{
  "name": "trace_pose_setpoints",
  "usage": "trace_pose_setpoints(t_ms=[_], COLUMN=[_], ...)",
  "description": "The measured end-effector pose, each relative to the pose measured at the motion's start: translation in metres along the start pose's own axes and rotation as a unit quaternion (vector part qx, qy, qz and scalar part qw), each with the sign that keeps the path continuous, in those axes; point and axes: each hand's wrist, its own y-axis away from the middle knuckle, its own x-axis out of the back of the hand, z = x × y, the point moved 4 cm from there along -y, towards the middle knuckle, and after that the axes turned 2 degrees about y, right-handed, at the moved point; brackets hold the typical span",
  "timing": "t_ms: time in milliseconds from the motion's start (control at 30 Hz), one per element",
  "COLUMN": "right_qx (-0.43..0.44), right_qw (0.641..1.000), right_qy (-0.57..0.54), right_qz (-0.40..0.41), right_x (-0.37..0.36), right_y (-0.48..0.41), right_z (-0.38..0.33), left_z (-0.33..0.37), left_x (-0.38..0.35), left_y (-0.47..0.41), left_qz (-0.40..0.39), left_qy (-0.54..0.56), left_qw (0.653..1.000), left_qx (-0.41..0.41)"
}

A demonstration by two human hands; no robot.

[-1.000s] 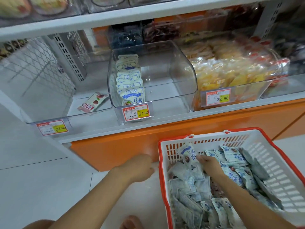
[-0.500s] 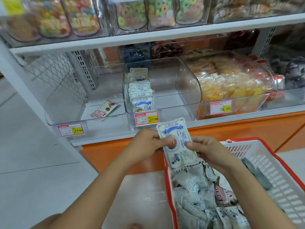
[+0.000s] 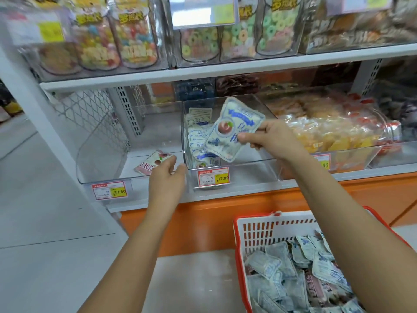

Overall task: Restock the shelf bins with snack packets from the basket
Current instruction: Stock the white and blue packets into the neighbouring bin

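I see right hand (image 3: 273,141) pinching white-blue packet (image 3: 232,129) at frame centre, before middle clear bin (image 3: 259,175). My left hand (image 3: 167,179) loose, empty, by bin's lower-left corner, perhaps touching. Lower right: basket (image 3: 239,245), part-filled.

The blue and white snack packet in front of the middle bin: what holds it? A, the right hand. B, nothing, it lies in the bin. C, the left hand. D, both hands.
A: the right hand pinches the snack packet by its edge, while the left hand is open lower down, apart from it.
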Motion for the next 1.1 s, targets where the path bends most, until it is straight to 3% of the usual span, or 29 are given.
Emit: trace_pose_setpoints(t_ms=[133,267,500,600,733,833,933,1033,1100], right_qx=[-0.03,-0.116,-0.143,-0.12,-0.123,-0.148,-0.061,0.108,0.169], right_qw=[0.986,0.939,0.883,0.838,0.827,0.858,0.898,0.917,0.912], right_qy=[0.142,0.242,0.389,0.48,0.492,0.455,0.436,0.352,0.34], right_qz=[-0.083,-0.217,-0.219,-0.23,-0.244,-0.187,-0.022,0.156,0.156], right_x=[-0.024,-0.057,-0.072,-0.078,-0.076,-0.068,-0.047,-0.022,-0.02], right_y=[-0.032,-0.048,-0.044,-0.043,-0.04,-0.041,-0.035,0.008,0.043], right_z=[0.01,0.036,0.034,0.032,0.035,0.04,0.039,0.041,0.059], left_z=[-0.006,-0.005,-0.004,-0.002,0.002,0.001,0.0,-0.011,-0.025], left_x=[-0.006,-0.004,-0.009,-0.01,-0.013,-0.017,-0.024,-0.042,-0.064], left_y=[-0.003,-0.006,-0.005,-0.004,0.004,0.014,0.029,0.042,0.054], left_qz=[-0.039,-0.052,-0.039,-0.028,-0.026,-0.003,0.014,-0.088,-0.212], left_qy=[-0.042,-0.029,-0.05,-0.067,-0.121,-0.205,-0.234,-0.295,-0.378], left_qw=[0.997,0.997,0.996,0.995,0.989,0.973,0.964,0.945,0.892], left_qx=[-0.043,-0.053,-0.068,-0.073,-0.082,-0.106,-0.126,-0.113,-0.127])
